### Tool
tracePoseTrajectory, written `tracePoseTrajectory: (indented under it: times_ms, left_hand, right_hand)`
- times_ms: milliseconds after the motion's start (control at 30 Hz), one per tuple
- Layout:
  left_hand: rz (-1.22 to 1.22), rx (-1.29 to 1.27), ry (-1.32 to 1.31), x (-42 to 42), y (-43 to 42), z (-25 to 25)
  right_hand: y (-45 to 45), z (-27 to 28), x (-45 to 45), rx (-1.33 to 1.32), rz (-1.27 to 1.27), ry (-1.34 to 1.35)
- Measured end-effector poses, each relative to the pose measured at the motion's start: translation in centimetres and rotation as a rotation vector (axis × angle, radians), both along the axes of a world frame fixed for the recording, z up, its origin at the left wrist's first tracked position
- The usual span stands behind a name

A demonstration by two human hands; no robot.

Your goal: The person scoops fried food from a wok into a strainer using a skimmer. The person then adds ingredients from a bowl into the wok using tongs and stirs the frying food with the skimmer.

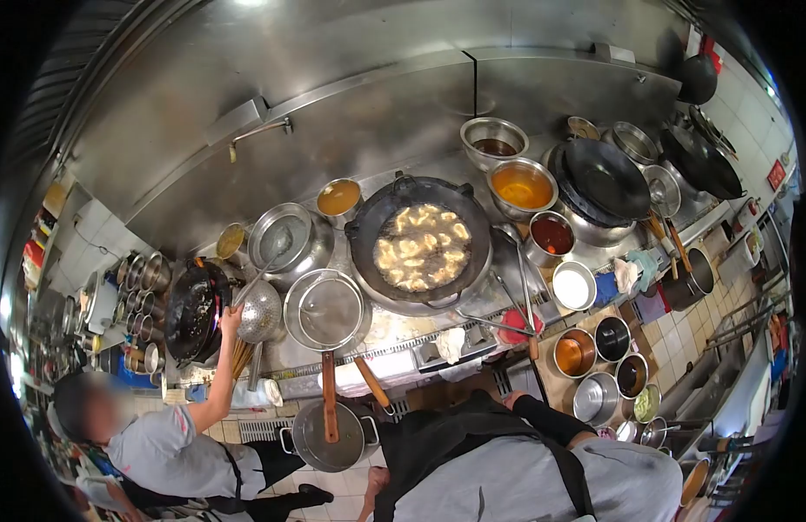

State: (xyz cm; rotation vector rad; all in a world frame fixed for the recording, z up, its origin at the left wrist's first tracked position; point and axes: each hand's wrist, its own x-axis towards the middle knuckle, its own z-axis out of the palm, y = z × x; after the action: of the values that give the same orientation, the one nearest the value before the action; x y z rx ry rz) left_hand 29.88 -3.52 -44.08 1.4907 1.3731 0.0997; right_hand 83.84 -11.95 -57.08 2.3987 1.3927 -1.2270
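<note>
My left hand point(378, 479) hangs low beside my black apron, its fingers curled in and nothing showing in them. It is nearest the two-handled pot point(309, 445) at the counter front. My right hand point(512, 398) shows only in part past my dark sleeve, near the front edge of the stove; its fingers are hidden. Ahead of me, a large black wok point(365, 252) holds bubbling oil with several pale golden dumpling-like pieces point(411, 248) frying in it. A wooden-handled strainer point(324, 311) lies left of the wok, its handle pointing toward me.
At left, a co-worker point(181, 452) reaches a hand point(231, 318) to a long handle by another wok point(191, 313). Bowls of orange liquid point(522, 185) and red sauce point(551, 235) stand right of the middle wok. Stacked woks point(605, 178) sit farther right, sauce pots point(575, 352) below.
</note>
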Motion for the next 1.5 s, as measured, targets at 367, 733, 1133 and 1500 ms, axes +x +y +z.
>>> tracePoseTrajectory:
  times_ms: [367, 733, 1133, 1500]
  left_hand:
    - [0.273, -0.064, 0.245, 1.3, 0.9, -1.1]
    - [-0.099, 0.363, 0.361, -2.0, -0.3, -3.0]
    - [-0.583, 0.685, 0.392, -2.2, 0.9, -4.1]
    - [-0.467, 0.33, 0.458, -5.2, -2.2, -11.0]
  right_hand:
    - [2.1, 1.3, -0.2, -0.005, 0.219, -0.026]
    - [3.2, 0.7, -1.0, -0.06, 0.187, -0.06]
    - [1.3, -2.6, -1.0, -0.036, -0.031, 0.023]
    - [0.9, -4.9, -0.4, -0.057, 0.331, -0.042]
